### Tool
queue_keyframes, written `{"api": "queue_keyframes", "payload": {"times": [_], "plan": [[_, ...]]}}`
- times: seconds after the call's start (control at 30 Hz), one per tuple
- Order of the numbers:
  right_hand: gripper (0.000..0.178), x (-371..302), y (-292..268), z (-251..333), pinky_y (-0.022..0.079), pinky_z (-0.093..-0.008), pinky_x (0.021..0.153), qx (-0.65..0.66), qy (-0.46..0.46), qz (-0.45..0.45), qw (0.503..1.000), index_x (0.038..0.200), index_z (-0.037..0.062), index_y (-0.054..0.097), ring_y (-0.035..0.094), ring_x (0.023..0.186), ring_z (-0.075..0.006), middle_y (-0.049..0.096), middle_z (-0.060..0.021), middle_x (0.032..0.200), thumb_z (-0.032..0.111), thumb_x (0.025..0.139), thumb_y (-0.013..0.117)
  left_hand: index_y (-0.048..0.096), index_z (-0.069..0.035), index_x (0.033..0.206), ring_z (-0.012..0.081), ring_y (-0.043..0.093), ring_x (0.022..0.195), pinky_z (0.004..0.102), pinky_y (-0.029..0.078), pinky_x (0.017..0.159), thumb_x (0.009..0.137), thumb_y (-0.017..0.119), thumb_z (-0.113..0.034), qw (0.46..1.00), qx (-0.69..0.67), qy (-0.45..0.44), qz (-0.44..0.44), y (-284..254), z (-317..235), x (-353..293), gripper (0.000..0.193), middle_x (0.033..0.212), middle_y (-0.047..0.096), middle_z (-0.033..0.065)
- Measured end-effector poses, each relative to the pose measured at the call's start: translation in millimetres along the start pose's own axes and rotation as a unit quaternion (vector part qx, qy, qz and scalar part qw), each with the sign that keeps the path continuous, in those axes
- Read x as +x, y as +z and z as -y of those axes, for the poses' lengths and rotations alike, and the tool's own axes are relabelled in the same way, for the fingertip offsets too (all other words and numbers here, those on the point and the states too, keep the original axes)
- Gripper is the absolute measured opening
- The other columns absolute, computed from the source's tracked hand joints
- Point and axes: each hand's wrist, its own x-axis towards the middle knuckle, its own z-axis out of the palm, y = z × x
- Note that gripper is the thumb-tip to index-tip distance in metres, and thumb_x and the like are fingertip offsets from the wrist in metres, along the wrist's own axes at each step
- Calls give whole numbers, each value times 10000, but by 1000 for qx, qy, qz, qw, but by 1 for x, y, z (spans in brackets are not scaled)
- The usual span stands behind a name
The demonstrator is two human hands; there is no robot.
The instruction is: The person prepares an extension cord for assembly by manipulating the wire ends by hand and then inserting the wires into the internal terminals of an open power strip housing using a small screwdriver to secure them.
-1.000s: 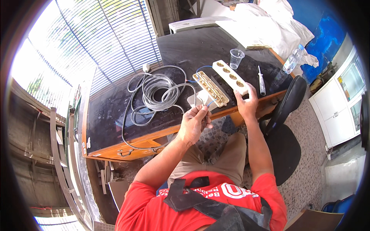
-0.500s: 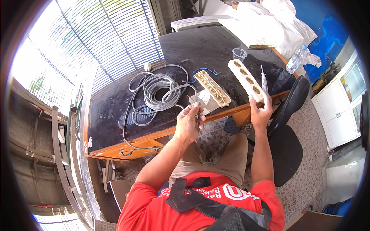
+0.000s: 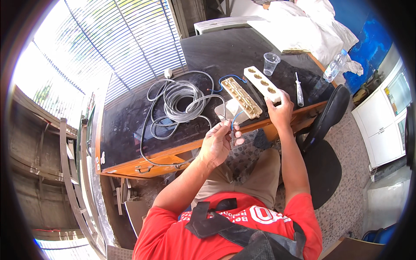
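Right hand (image 3: 280,109) gripping cover (image 3: 262,83) by near end, bulk stretching out beyond, face up, long axis slanting far-left above worktop (image 3: 212,50)! Left hand (image 3: 219,141) pinching cable (image 3: 184,116); base (image 3: 242,99) lying just left of cover, nearly parallel.

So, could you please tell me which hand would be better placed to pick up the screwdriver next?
Probably the right hand: it is nearer the screwdriver, though it would first need to release the white socket cover. The left hand is farther away, holding the grey cable.
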Motion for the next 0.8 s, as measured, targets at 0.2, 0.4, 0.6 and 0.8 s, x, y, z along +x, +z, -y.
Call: {"api": "queue_keyframes", "payload": {"times": [0.2, 0.4, 0.6, 0.8], "plan": [[555, 2, 4, -8, 417, -497, 1136, -100, -23, 33, 994, 1350, 40, 661, 630, 1292, -372, 688, -185, 1366, 265, 879, 846, 674, -91, 1110, 196, 715, 968, 461, 632, 945, 1114, 624, -174, 999, -13, 4, 30, -4, 17, 2, 97, 1063, 716, 36], [145, -38, -47, 50, 560, -301, 868, 133, 122, 21, 983, 1137, 20, 760, 708, 919, -166, 771, -97, 1030, 112, 1033, 719, 699, -83, 1138, 156, 692, 983, 389, 584, 971, 1107, 649, -189, 1000, 16, 5, 1, -4, 46, 9, 121, 1028, 698, 9], [294, -121, -74, 71, 572, -315, 831, 226, 107, 191, 949, 1176, -33, 776, 705, 934, -121, 776, -65, 991, 208, 1009, 784, 704, -106, 1253, 137, 654, 1112, 378, 554, 967, 1095, 677, -227, 998, 8, -69, 0, 12, 88, 19, 200, 1141, 701, -8], [358, -125, -68, 55, 590, -275, 789, 346, 255, 94, 898, 1315, -60, 720, 733, 891, -101, 785, -91, 1025, 176, 1047, 738, 694, -37, 1354, 113, 667, 1076, 307, 544, 965, 1085, 699, -214, 994, 107, 28, -15, 31, 100, 25, 322, 1206, 723, 8]]}}
